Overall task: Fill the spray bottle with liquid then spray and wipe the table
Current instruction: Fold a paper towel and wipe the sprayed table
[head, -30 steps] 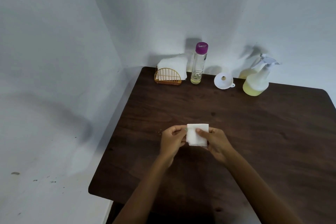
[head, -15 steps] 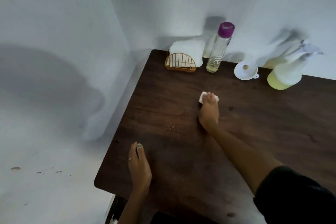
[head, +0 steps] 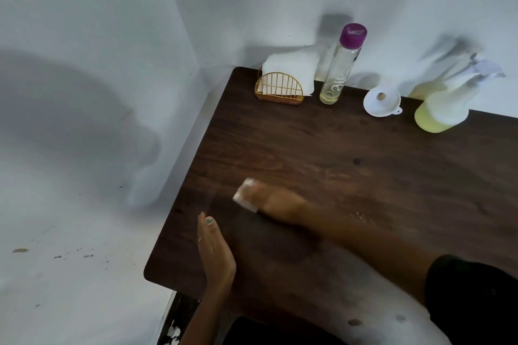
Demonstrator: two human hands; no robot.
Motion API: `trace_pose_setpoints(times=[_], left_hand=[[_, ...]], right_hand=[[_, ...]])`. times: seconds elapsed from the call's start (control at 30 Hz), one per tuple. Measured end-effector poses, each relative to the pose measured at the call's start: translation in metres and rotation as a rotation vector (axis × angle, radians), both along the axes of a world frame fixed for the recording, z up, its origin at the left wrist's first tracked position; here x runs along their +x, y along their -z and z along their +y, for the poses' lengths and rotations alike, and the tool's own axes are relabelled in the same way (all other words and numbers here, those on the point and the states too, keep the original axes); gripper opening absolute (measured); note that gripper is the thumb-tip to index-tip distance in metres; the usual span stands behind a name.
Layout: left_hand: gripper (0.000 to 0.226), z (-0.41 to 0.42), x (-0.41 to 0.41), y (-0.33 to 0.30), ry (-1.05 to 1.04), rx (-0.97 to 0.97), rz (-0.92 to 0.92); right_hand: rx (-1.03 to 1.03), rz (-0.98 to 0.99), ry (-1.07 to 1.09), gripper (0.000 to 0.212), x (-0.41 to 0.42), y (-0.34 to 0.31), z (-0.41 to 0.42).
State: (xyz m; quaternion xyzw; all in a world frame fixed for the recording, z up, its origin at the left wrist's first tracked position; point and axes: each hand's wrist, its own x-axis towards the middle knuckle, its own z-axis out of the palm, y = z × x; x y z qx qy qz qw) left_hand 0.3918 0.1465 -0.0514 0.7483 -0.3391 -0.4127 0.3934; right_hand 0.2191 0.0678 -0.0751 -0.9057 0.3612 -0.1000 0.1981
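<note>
I count two hands of mine: my left hand (head: pixel 214 253) lying flat near the table's (head: pixel 322 148) left edge, my right hand (head: pixel 276 204) pressing one folded tissue (head: pixel 245 196). There is one table. Along its far edge stand one gold wire holder (head: pixel 279 89) with a stack of tissues (too many to number), one clear bottle (head: pixel 337 70) with a purple cap, one white funnel (head: pixel 381 101), and one spray bottle (head: pixel 445 106) at the far right.

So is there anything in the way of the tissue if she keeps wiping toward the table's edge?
Nothing visible. The right hand presses the folded tissue on bare table. The left hand rests flat nearer the front edge, off to the side.
</note>
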Motion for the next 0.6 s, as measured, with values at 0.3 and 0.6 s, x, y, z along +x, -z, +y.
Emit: trace_pose_setpoints(times=[0.3,0.6], left_hand=[[0.059,0.007,-0.002,0.001,0.028,0.004,0.004],[0.061,0.009,-0.010,0.004,0.061,0.001,-0.015]], right_hand=[[0.127,0.258,0.922,0.052,-0.114,-0.005,-0.037],[0.021,0.194,-0.036,0.041,0.044,0.017,0.098]])
